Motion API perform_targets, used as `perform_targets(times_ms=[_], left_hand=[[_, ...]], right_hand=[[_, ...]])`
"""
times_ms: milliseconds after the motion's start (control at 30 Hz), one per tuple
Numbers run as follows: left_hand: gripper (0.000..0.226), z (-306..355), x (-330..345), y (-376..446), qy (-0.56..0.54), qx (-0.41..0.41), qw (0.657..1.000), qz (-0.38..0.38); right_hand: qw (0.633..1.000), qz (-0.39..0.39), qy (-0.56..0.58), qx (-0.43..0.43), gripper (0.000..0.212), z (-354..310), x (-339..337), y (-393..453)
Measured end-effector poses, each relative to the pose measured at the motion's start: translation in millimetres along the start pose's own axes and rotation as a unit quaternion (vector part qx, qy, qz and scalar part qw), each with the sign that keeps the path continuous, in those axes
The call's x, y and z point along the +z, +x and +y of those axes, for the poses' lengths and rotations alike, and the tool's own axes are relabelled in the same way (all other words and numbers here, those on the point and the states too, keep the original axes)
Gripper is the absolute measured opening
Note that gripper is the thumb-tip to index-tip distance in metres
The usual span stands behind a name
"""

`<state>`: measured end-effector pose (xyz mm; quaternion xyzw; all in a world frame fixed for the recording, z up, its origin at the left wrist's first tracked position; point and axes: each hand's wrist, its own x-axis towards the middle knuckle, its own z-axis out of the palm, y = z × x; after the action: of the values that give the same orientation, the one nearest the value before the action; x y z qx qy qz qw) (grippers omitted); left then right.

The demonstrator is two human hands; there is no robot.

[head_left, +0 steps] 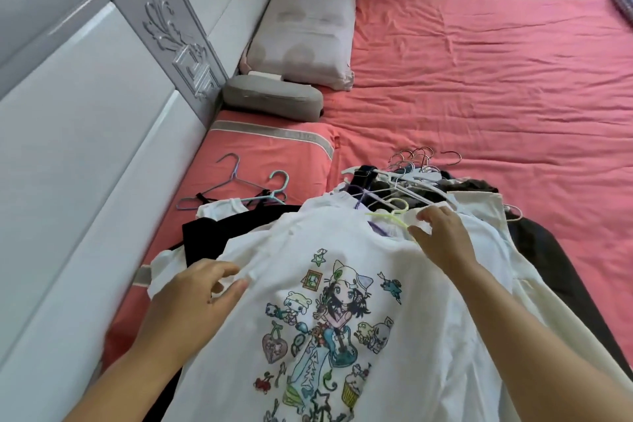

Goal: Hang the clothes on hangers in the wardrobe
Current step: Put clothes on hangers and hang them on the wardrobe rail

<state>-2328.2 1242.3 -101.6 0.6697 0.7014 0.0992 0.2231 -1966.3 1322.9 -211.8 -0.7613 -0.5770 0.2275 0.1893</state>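
Low in the centre of the frame, a white cartoon-print T-shirt (342, 301) lies over the clothes pile on the pink bed (496, 86). The left hand (191, 298) pinches its shoulder; the right hand (442, 236) rests at the collar by a yellow hanger (394, 214), its grip hidden. Next, I'd judge, the hanger goes in through the neck. No legible writing.

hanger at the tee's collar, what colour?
Pale yellow-green hanger, poking from the white printed tee; head view.
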Motion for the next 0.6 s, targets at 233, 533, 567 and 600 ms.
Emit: perform_targets(times_ms=[233,533,567,600], left_hand=[[0.021,-25,-14,-27,-0.026,-0.046,0.998,0.021],[0.031,-88,-54,-131,-0.059,-0.124,0.988,0.072],[0.034,-97,-58,-148,-0.072,-0.132,0.986,0.074],[0.038,-104,-61,-163,-0.084,-0.136,0.985,0.072]], right_hand=[[0.992,-0.020,0.017,-0.123,0.018,-63,20,-52],[0.938,-0.147,0.075,-0.306,0.020,-203,54,-187],[0.928,-0.150,0.080,-0.332,0.019,-216,59,-204],[0.919,-0.153,0.087,-0.354,0.019,-228,62,-219]])
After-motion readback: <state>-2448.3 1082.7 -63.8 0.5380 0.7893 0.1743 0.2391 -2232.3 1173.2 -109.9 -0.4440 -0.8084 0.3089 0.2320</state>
